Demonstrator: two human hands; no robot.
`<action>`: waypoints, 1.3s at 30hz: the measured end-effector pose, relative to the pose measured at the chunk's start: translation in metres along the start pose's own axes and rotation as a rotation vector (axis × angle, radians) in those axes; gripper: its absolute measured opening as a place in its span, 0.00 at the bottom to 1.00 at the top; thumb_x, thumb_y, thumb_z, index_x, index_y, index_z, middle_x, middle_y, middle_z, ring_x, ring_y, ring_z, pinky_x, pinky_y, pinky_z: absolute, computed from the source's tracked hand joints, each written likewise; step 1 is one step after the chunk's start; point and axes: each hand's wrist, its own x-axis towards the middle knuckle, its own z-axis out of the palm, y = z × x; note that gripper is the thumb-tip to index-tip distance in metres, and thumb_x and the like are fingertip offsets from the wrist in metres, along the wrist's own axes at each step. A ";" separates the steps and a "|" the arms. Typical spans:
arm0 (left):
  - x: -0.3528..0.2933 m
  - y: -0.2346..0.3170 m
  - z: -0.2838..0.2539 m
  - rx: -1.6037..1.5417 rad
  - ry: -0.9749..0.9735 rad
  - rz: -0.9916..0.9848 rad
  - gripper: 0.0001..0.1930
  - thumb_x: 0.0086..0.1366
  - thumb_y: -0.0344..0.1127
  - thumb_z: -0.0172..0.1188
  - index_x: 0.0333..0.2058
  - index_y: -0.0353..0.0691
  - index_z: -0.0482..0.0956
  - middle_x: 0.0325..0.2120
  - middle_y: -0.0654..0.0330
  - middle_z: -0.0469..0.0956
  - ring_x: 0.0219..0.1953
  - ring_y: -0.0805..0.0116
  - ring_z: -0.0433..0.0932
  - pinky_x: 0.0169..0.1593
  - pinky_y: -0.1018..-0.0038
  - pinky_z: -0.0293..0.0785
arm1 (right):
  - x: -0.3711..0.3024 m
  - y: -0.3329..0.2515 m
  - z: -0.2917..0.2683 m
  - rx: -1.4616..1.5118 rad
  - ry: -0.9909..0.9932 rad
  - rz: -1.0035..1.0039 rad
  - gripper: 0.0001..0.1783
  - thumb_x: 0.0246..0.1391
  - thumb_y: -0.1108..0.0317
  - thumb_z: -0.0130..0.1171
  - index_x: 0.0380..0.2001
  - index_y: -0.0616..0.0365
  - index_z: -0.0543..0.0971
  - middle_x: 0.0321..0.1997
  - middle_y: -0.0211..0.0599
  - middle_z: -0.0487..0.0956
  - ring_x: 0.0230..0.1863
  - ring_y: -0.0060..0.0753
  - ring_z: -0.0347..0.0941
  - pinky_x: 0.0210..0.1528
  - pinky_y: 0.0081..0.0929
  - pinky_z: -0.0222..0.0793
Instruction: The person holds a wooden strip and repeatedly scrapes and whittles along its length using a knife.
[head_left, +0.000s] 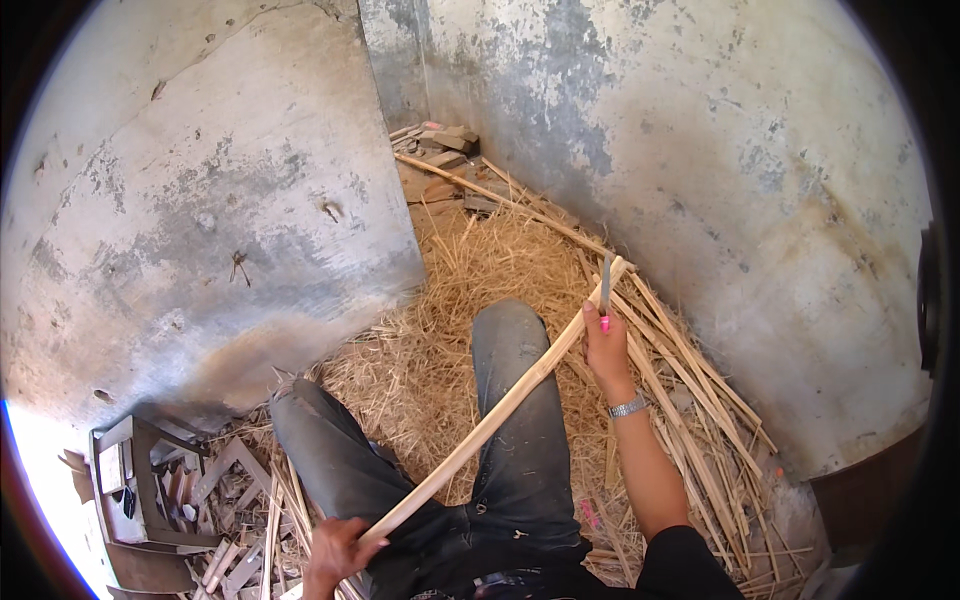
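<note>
The person is sitting on the straw-strewn floor [440,290] with both legs stretched toward twelve o'clock, and a long pale wooden stick [500,410] is lying slantwise across the lap, running from the seven o'clock corner up toward one o'clock. The left hand [335,555] is gripping the stick's lower end, fingers wrapped round it. The right hand [605,345] is holding the upper part, its fingers also closing on a small knife [605,290] with a pink handle, whose blade is pointing up at twelve o'clock just beside the stick's tip. A wristwatch [627,406] is sitting on the right wrist. Concrete walls are crowding in: one slab [200,200] at ten o'clock, another [750,180] at two o'clock, meeting in a corner at twelve where wood offcuts [440,150] are piling up. A bundle of split canes [690,400] is lying along the right wall's foot at four o'clock. A metal frame [130,490] is standing at eight o'clock among scrap slats, leaving only the straw patch between the legs and the corner open.
</note>
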 end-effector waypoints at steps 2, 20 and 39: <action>0.009 0.016 0.002 0.036 -0.076 0.079 0.18 0.67 0.51 0.70 0.28 0.42 0.79 0.14 0.59 0.76 0.21 0.48 0.79 0.28 0.55 0.74 | 0.001 0.003 0.001 0.002 0.000 -0.005 0.24 0.72 0.47 0.59 0.41 0.61 0.79 0.21 0.18 0.67 0.20 0.15 0.59 0.23 0.23 0.54; 0.094 0.096 0.009 -0.409 -0.195 -0.164 0.09 0.77 0.38 0.54 0.45 0.37 0.74 0.22 0.41 0.79 0.30 0.32 0.80 0.33 0.46 0.75 | -0.049 -0.051 0.016 -0.193 0.022 -0.371 0.18 0.75 0.63 0.56 0.58 0.62 0.82 0.25 0.26 0.77 0.24 0.13 0.65 0.25 0.18 0.62; 0.163 0.109 0.021 -0.407 -0.216 -0.131 0.15 0.77 0.43 0.54 0.40 0.35 0.75 0.20 0.40 0.77 0.28 0.33 0.80 0.34 0.44 0.73 | -0.066 -0.047 0.023 -0.512 -0.165 -0.558 0.17 0.65 0.69 0.63 0.56 0.51 0.87 0.21 0.46 0.75 0.18 0.43 0.70 0.21 0.36 0.64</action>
